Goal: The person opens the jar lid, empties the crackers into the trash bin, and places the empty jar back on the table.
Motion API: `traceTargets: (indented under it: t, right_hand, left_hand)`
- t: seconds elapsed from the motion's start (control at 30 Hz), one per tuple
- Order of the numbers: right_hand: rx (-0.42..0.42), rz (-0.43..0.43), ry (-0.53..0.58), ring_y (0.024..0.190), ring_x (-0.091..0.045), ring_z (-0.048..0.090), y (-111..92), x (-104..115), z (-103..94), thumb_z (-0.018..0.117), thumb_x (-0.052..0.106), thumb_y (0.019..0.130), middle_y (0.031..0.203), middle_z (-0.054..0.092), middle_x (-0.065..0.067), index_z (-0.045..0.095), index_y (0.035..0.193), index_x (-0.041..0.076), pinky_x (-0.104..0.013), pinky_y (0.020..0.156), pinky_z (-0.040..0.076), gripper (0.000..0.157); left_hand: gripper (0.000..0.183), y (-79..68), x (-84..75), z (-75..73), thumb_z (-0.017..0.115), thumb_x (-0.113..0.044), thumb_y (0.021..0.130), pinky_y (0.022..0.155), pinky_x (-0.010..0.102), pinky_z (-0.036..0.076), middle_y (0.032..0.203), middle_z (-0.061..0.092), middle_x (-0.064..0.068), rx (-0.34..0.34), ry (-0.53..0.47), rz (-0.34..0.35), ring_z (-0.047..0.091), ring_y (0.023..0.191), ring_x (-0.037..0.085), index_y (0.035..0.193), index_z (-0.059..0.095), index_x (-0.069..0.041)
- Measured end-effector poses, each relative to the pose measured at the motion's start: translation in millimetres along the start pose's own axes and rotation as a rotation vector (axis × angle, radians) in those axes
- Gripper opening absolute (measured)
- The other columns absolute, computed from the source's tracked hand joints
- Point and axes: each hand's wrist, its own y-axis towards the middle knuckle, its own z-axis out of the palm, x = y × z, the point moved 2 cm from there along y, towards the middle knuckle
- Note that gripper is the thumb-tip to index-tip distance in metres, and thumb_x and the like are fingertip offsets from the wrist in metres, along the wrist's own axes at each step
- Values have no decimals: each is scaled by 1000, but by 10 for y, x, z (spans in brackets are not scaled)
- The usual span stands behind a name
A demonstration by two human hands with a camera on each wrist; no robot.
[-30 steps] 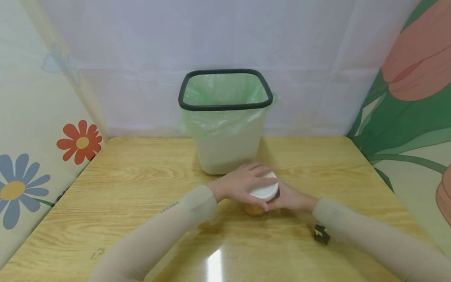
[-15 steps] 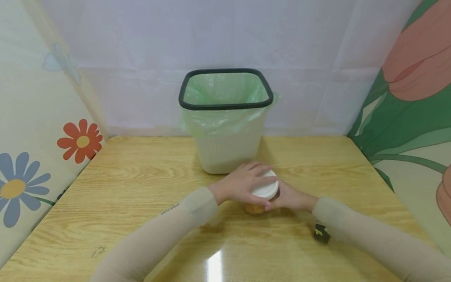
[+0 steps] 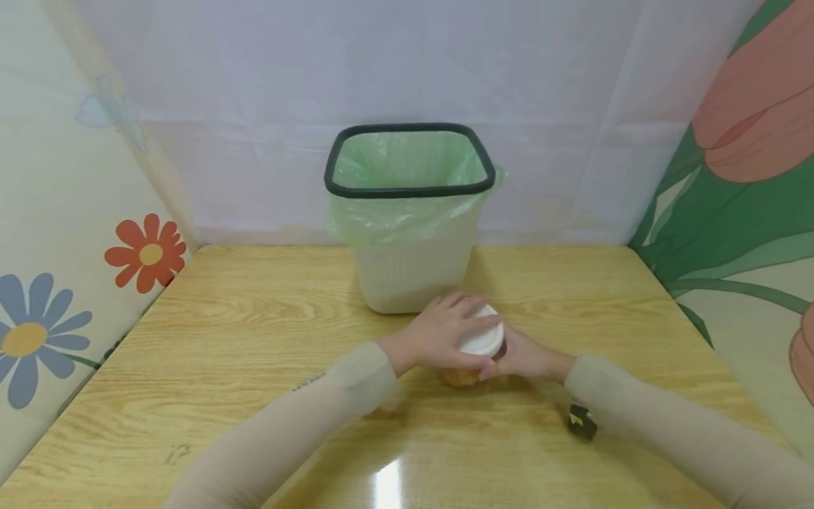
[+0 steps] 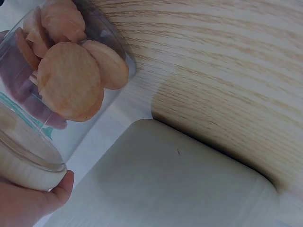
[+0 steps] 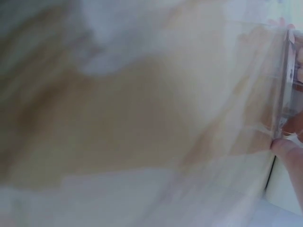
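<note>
A clear plastic jar [image 4: 120, 97] with round, flat, tan biscuits [image 4: 70, 78] inside is tilted in front of the bin. My left hand [image 3: 441, 334] lies over its white lid [image 3: 485, 341] and grips the rim, with the thumb and fingers spread round it. From the other side, my right hand [image 3: 526, 355] holds the jar's body; the lid and left hand hide part of that grip in the head view. One fingertip [image 4: 66, 182] of the left hand shows against the lid's edge. In the right wrist view, a thumb [image 5: 288, 151] touches the jar's wall.
Behind the hands stands a pale waste bin [image 3: 413, 272] with a black rim and a green bag [image 3: 394, 219] as its liner. A small black object [image 3: 581, 422] with a yellow mark is by the right sleeve. The wood-grain table [image 3: 254, 304] meets a white backdrop.
My left wrist and cuff have dipped very slightly, with the hand still over the lid. The right hand keeps its hold on the jar, nearly unmoved.
</note>
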Motion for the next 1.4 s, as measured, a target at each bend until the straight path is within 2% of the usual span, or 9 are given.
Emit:
traceTargets:
  t: [0.3,0.6,0.83,0.93,1.13,1.4]
  right_hand:
    - [-5,36,2,128,-41,46,-4,-6,4,86,13,78,144,40,-29,10,155,-6,-51,110,37,111]
    - [13,33,33,126,-39,47,-43,-33,25,86,13,79,142,41,-29,8,155,-6,-30,104,42,110]
    - [-14,-1,-2,124,-36,48,-28,-33,7,85,10,77,141,41,-30,9,154,-9,-30,104,42,110]
    - [-20,8,-7,124,-35,48,-10,-19,-2,84,7,77,142,41,-29,9,155,-7,-29,103,42,109]
    - [-20,22,-9,125,-37,47,1,2,-2,83,7,76,142,40,-29,9,155,-7,-34,105,41,109]
    - [-20,17,-23,125,-37,48,-10,-9,4,83,7,76,143,39,-31,9,154,-8,-31,104,42,109]
  left_hand:
    - [71,12,-27,-7,63,-61,91,116,54,31,164,29,7,24,2,-50,31,146,34,152,46,-27]
    - [72,-20,-63,55,62,-60,91,116,59,28,164,27,10,24,-38,-90,28,147,39,153,45,-27]
    - [71,-11,-64,57,61,-62,91,115,59,31,164,29,10,-15,-4,-104,30,146,40,152,46,-27]
    - [71,-7,-64,36,60,-62,92,115,59,31,164,28,11,-21,-4,-108,30,147,40,152,46,-27]
    - [71,-9,-59,41,61,-61,92,115,60,31,164,27,11,-30,-5,-107,29,147,40,153,45,-27]
    - [72,-16,-61,61,62,-60,92,113,59,33,163,29,14,-47,28,-74,33,144,40,152,46,-25]
